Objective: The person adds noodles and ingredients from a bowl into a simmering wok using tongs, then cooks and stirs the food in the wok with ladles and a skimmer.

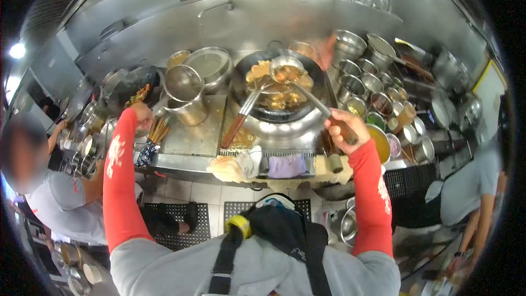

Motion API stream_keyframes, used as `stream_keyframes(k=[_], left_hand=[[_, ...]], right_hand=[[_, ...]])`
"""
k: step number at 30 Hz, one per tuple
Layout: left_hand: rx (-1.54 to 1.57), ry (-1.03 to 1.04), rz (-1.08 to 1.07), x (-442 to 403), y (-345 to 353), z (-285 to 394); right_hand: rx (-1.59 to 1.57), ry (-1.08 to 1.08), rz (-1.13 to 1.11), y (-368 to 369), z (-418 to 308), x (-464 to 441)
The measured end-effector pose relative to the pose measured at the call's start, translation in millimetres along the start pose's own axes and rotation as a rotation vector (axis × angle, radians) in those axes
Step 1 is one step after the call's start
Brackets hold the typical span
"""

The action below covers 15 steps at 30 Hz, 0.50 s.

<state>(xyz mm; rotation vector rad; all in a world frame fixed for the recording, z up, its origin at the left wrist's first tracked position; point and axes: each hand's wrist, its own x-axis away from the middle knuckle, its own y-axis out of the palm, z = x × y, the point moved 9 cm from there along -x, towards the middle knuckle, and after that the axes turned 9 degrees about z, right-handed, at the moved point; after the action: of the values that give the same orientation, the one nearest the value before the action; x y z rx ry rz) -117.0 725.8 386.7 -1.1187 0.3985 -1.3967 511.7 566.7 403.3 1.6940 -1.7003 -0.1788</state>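
Note:
My right hand (350, 129) grips the dark handle of a metal ladle (286, 71), whose bowl is over a large wok (241, 98). Browned food pieces (262, 72) lie in the wok with liquid. A wooden-handled utensil (235, 127) leans over the wok's left side, untouched by either hand. At the left, my left hand (143, 118) is closed around the handle of a round strainer (183, 83), which sits above a metal pot (192, 111). Beside that hand stands a bundle of wooden sticks (159, 130) in a blue patterned wrap.
Many metal containers (372, 83) crowd the right side, near a bowl of yellow liquid (378, 141). Cloths (287, 165) lie along the front edge. A second wok (118, 90) holds food at the left. A person (60, 197) is at left, another (474, 181) at right.

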Motion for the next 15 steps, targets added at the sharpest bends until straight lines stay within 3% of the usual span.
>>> stream_keyframes(k=[1, 6, 7, 10, 15], left_hand=[[0.340, 0.035, -0.013, 20, 14, 7], [0.695, 0.244, 0.180, 60, 37, 55], [0.793, 0.323, 0.093, 66, 49, 73], [0.833, 0.346, 0.097, 113, 77, 138], [0.906, 0.387, -0.003, 124, 133, 202]], right_hand=[[0.010, -0.023, 0.001, 0, -2, 1], [0.028, -0.034, 0.004, -5, -3, -4], [0.025, -0.023, 0.012, -3, -3, -4], [0.040, -0.034, 0.013, 1, -3, -6], [0.029, -0.030, 0.033, -1, -6, -5]])
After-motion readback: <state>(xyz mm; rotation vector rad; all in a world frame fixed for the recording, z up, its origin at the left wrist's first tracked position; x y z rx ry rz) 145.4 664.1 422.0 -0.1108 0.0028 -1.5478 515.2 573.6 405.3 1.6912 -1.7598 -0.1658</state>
